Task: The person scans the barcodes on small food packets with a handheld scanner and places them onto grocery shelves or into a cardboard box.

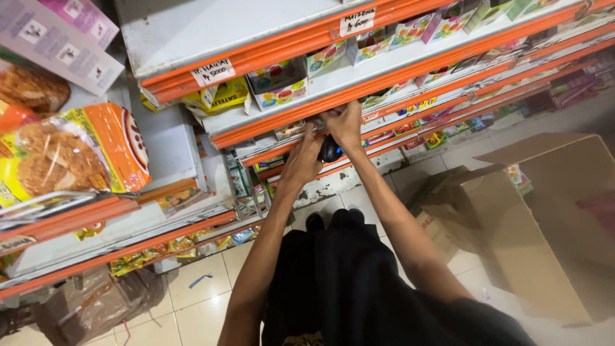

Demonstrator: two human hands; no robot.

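Both my arms reach forward to a shop shelf with an orange front edge (288,122). My left hand (301,160) is closed around a small black object (330,150), held just below that edge. My right hand (344,123) is directly above it. Its fingers are pushed in under the orange edge among small packets, so the fingertips are hidden and I cannot tell what they hold. Small colourful boxes (278,86) stand on the shelf above the hands. My dark clothing fills the bottom middle.
A large open cardboard box (544,224) stands on the tiled floor at the right. Orange and yellow snack bags (77,154) lie on the near left shelf. Brown plastic bags (96,301) sit on the floor at the lower left. More shelves run off to the upper right.
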